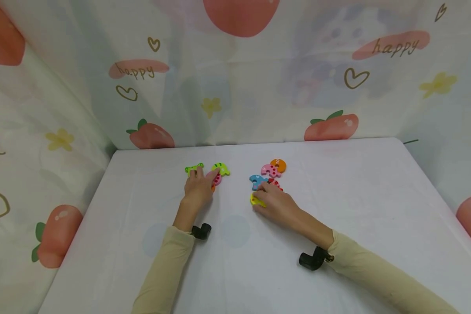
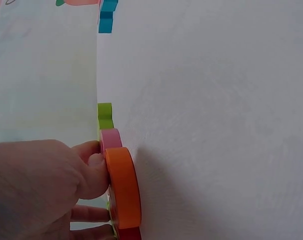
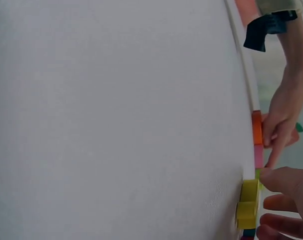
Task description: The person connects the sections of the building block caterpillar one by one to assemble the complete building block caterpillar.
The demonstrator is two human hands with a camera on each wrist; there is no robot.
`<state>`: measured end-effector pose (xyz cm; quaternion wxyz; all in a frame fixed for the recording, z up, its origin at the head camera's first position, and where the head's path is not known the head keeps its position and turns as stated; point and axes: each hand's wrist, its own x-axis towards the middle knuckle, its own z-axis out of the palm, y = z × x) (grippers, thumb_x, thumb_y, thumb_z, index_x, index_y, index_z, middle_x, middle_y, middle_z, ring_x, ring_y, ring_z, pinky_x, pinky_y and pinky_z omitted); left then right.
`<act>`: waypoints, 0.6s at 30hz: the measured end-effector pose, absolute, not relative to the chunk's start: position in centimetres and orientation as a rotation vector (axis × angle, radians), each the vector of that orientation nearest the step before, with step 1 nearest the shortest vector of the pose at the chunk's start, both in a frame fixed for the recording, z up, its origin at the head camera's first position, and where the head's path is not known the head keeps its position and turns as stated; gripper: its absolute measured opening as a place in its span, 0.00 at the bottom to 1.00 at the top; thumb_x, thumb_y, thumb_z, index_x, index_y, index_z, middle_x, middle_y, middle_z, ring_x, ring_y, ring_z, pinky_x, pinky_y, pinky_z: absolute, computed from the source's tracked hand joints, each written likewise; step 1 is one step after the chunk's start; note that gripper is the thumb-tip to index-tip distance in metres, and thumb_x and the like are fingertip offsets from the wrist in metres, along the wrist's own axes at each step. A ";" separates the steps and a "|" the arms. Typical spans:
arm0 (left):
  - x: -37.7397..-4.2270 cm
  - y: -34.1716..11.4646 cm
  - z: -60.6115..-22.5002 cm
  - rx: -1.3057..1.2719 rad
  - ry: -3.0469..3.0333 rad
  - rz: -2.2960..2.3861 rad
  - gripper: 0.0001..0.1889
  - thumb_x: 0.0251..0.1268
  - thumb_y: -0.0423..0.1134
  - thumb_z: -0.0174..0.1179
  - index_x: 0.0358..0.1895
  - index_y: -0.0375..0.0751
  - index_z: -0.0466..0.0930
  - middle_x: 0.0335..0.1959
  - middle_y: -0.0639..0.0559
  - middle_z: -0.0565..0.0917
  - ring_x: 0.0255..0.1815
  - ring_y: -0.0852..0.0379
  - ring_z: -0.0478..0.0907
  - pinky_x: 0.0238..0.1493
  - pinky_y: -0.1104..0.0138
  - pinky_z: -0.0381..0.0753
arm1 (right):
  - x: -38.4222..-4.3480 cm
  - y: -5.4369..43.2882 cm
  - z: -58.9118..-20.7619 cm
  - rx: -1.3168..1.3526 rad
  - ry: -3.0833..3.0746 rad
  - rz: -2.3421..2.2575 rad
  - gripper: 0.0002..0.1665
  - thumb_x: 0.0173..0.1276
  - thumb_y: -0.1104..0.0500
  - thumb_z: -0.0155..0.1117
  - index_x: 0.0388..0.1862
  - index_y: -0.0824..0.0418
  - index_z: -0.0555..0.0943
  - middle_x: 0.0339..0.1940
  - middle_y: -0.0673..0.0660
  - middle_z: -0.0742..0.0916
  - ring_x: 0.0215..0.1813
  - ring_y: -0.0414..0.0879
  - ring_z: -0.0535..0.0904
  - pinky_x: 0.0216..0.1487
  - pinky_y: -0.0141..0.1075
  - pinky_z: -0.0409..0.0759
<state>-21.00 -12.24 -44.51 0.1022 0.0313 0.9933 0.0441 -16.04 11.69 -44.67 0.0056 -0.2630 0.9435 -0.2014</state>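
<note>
In the head view, my left hand (image 1: 198, 189) lies spread over a cluster of small painted wooden animal pieces on the left. Its fingers touch the pink piece (image 1: 217, 179) and the green piece (image 1: 192, 168), with a striped lime piece (image 1: 222, 168) just beyond. An orange piece (image 2: 123, 187) sits under its near side, a red one partly hidden below. My right hand (image 1: 276, 203) rests at the second cluster, its fingertips on the yellow piece (image 1: 257, 199). By its fingers are a blue piece (image 1: 257, 181) and a red striped piece (image 1: 274, 183).
Behind the right cluster lie a pink spotted piece (image 1: 270, 170) and a round orange piece (image 1: 279, 165). The white-covered table (image 1: 235, 270) ends at a patterned curtain (image 1: 235, 87). Each wrist wears a black camera, the right one (image 1: 313, 259) close above the cloth.
</note>
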 end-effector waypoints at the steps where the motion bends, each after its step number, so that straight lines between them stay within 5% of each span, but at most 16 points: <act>1: -21.0 -12.2 -44.5 0.092 2.931 0.128 0.33 0.70 0.39 0.55 0.75 0.67 0.56 0.67 0.37 0.61 0.65 0.40 0.61 0.58 0.55 0.74 | -16.3 11.7 -44.6 -0.801 2.957 -0.636 0.25 0.60 0.52 0.72 0.54 0.62 0.83 0.49 0.56 0.81 0.52 0.47 0.76 0.46 0.40 0.85; 8: -21.1 -12.4 -44.2 0.105 2.927 0.121 0.33 0.70 0.41 0.56 0.74 0.68 0.56 0.69 0.36 0.60 0.67 0.39 0.60 0.62 0.53 0.73 | -18.7 11.9 -44.3 -0.745 2.946 -0.697 0.26 0.65 0.55 0.68 0.61 0.62 0.78 0.61 0.61 0.77 0.63 0.54 0.72 0.58 0.49 0.81; 18: -21.1 -12.4 -44.2 0.084 2.903 0.160 0.35 0.68 0.36 0.56 0.74 0.68 0.56 0.70 0.37 0.58 0.70 0.39 0.56 0.64 0.52 0.71 | -20.9 11.2 -43.8 -0.690 2.849 -0.592 0.25 0.69 0.55 0.63 0.60 0.68 0.77 0.62 0.63 0.79 0.62 0.56 0.75 0.66 0.48 0.75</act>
